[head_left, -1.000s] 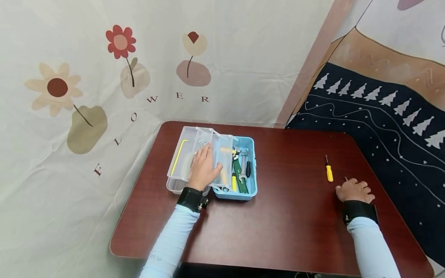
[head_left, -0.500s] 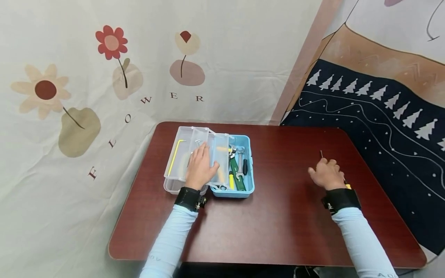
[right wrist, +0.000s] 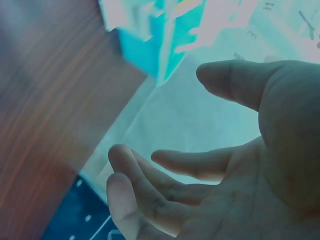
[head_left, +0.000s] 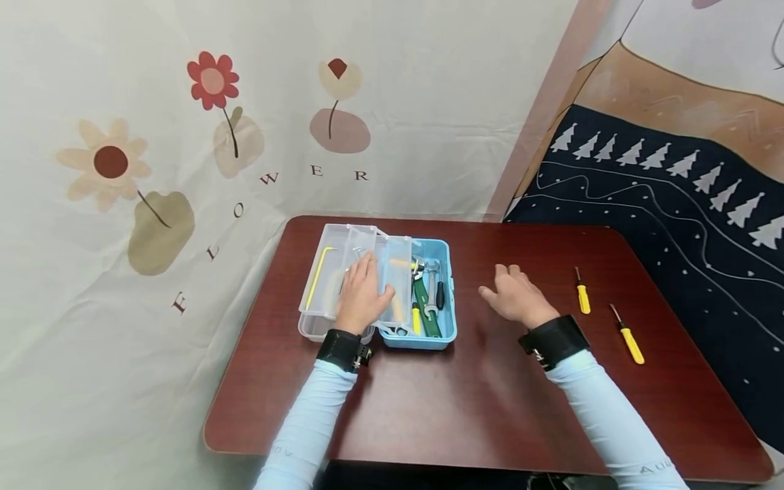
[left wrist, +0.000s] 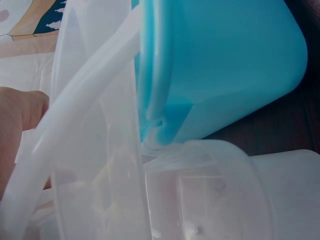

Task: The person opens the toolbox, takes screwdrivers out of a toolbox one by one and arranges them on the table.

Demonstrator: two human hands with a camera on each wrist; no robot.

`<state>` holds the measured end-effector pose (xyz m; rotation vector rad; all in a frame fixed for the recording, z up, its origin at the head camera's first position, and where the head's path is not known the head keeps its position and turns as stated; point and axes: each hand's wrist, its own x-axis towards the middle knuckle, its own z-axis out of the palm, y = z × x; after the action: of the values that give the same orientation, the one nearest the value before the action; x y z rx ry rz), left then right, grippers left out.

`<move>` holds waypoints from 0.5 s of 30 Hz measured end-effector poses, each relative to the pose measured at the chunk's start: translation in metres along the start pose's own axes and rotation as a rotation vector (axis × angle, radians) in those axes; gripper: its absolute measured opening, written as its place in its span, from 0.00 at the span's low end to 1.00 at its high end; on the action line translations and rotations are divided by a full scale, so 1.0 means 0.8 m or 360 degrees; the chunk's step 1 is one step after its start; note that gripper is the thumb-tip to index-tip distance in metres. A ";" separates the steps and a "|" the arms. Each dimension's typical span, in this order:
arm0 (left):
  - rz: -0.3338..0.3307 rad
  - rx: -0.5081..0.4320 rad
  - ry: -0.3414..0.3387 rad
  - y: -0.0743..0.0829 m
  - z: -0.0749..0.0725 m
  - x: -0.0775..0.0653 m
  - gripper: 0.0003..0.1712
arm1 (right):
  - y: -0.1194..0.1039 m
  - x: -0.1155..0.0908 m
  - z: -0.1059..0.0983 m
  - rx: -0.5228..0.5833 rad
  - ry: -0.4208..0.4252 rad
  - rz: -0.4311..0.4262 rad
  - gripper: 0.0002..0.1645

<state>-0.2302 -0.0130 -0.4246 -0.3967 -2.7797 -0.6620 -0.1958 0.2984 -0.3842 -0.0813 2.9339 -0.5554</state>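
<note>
My left hand rests with extended fingers on a clear plastic tray that overlaps the left part of a blue toolbox. A yellow hex key lies in the tray's left section. In the toolbox show an open-end wrench, a green-handled tool and a small black-handled tool. My right hand, nothing in it, hovers right of the toolbox with loosely bent fingers, spread apart in the right wrist view. Two yellow-handled screwdrivers lie at the table's right.
The brown table has its far edge against a flower-printed cloth. A dark cloth with white trees hangs along the right side. A clear lower bin lies below the tray's left part.
My right hand has let go of the second screwdriver, now lying beside the first, and has moved left toward the toolbox. My left hand has stayed on the tray.
</note>
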 end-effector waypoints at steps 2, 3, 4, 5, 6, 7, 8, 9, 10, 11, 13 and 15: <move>-0.0003 0.0005 -0.0003 0.000 0.001 0.000 0.40 | -0.017 0.008 0.002 0.0005 -0.0022 -0.0014 0.47; -0.0004 0.0006 -0.0003 0.000 0.001 0.001 0.40 | -0.025 0.012 0.003 0.0013 -0.0033 -0.0016 0.47; -0.0005 0.0007 -0.0004 0.000 0.001 0.001 0.40 | -0.033 0.016 0.004 0.0016 -0.0046 -0.0024 0.46; -0.0004 0.0008 -0.0003 0.000 0.001 0.001 0.40 | -0.041 0.020 0.005 0.0027 -0.0059 -0.0032 0.46; -0.0001 0.0006 0.0001 0.000 0.001 0.002 0.40 | -0.049 0.024 0.006 0.0041 -0.0076 -0.0039 0.46; 0.0001 0.0008 0.0005 0.001 0.001 0.002 0.40 | -0.056 0.029 0.008 0.0048 -0.0083 -0.0049 0.45; 0.0002 0.0011 0.0009 0.001 0.000 0.002 0.40 | -0.063 0.033 0.009 0.0067 -0.0092 -0.0055 0.45; 0.0003 0.0005 0.0016 0.001 0.000 0.002 0.40 | -0.071 0.038 0.011 0.0074 -0.0101 -0.0069 0.44; 0.0003 0.0002 0.0020 0.002 0.000 0.001 0.40 | -0.077 0.043 0.014 0.0080 -0.0111 -0.0093 0.42; 0.0002 -0.0003 0.0025 0.003 -0.001 0.001 0.41 | -0.084 0.048 0.016 0.0092 -0.0124 -0.0098 0.40; -0.0009 0.0004 0.0021 0.003 -0.001 -0.001 0.41 | -0.096 0.059 0.022 0.0101 -0.0155 -0.0114 0.35; -0.0015 0.0005 0.0010 0.004 0.000 -0.002 0.41 | -0.106 0.070 0.028 0.0107 -0.0200 -0.0111 0.27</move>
<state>-0.2274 -0.0103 -0.4242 -0.3802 -2.7781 -0.6597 -0.2450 0.2072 -0.3818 -0.2039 2.7968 -0.6340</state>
